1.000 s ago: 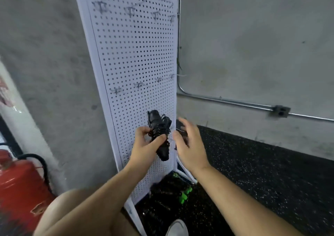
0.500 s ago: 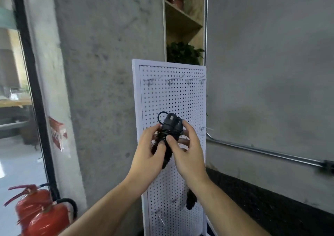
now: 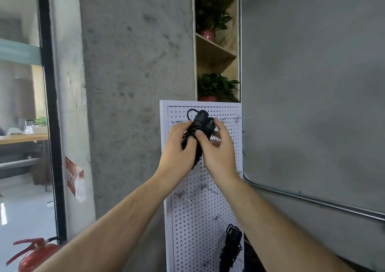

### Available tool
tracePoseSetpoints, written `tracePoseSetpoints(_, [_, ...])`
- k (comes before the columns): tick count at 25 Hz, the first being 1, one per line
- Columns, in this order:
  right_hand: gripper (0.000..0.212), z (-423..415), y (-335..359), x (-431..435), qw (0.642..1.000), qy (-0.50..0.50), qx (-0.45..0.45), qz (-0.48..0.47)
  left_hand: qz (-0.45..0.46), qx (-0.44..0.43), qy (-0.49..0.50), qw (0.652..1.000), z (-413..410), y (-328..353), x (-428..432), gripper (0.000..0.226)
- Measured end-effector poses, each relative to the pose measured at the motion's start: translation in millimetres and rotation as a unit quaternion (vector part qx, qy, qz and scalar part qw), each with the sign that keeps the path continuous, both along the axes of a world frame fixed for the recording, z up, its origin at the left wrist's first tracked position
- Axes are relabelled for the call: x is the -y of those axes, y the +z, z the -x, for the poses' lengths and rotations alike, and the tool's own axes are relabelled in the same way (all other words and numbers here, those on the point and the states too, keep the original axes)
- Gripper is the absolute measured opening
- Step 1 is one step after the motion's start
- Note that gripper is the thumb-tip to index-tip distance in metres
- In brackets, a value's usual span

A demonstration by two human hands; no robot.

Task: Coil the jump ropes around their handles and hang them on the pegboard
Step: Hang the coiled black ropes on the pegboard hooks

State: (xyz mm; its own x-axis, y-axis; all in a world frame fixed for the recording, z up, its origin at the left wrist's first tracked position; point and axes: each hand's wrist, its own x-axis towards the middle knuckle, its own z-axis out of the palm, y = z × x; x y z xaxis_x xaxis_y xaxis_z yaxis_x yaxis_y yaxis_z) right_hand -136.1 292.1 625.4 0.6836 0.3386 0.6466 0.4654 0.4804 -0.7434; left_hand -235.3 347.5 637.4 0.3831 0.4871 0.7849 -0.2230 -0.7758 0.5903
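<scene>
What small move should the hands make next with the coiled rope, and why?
Probably slip the rope's loop over the nearby top hook: the left hand and right hand hold the coiled jump rope before the top row of the pegboard, and it hangs on nothing yet.

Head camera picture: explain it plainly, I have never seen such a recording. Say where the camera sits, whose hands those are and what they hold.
No machine here: a person wears the camera on the head, so it looks down their own bare arms. The left hand and right hand both grip a black coiled jump rope, held up by the top hooks of a white perforated pegboard. A second black coiled rope hangs low on that board.
</scene>
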Motion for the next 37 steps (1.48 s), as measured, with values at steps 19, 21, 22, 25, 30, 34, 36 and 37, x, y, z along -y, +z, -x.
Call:
tracePoseSetpoints(19, [0.062, -11.7, -61.6, -15.1, 0.982, -0.003, 0.134, 0.131, -0.14, -0.193, 0.111, 0.965, -8.3, -83.3, -59.6, 0.075])
tracePoseSetpoints(21, [0.058, -8.4, -75.9, -6.4, 0.976, -0.014, 0.157, 0.148, -0.172, -0.204, 0.173, 0.948, -6.8, -96.2, -50.8, 0.076])
tracePoseSetpoints(22, [0.055, -6.8, -84.8, -0.3, 0.972, -0.026, 0.172, 0.16, -0.197, -0.194, 0.195, 0.941, -5.3, -103.9, -44.4, 0.074])
tracePoseSetpoints(25, [0.047, -5.1, -123.8, 25.7, 0.948, -0.078, 0.233, 0.203, -0.252, -0.176, 0.185, 0.933, -0.6, -136.4, -19.4, 0.062])
tracePoseSetpoints(30, [0.047, -14.2, -239.3, 74.9, 0.885, -0.114, 0.287, 0.35, -0.219, -0.285, 0.098, 0.928, -0.1, -247.3, 18.3, 0.056])
tracePoseSetpoints(34, [0.043, -20.2, -351.7, 94.1, 0.837, -0.105, 0.263, 0.469, -0.159, -0.398, 0.027, 0.903, -12.0, -360.8, 35.2, 0.057])
tracePoseSetpoints(36, [0.041, -22.7, -405.6, 98.2, 0.816, -0.089, 0.235, 0.521, -0.132, -0.465, -0.003, 0.875, -16.4, -417.2, 32.9, 0.057])
tracePoseSetpoints(37, [0.042, -26.0, -431.5, 99.9, 0.799, -0.08, 0.217, 0.555, -0.114, -0.503, -0.012, 0.856, -18.1, -445.0, 29.3, 0.058])
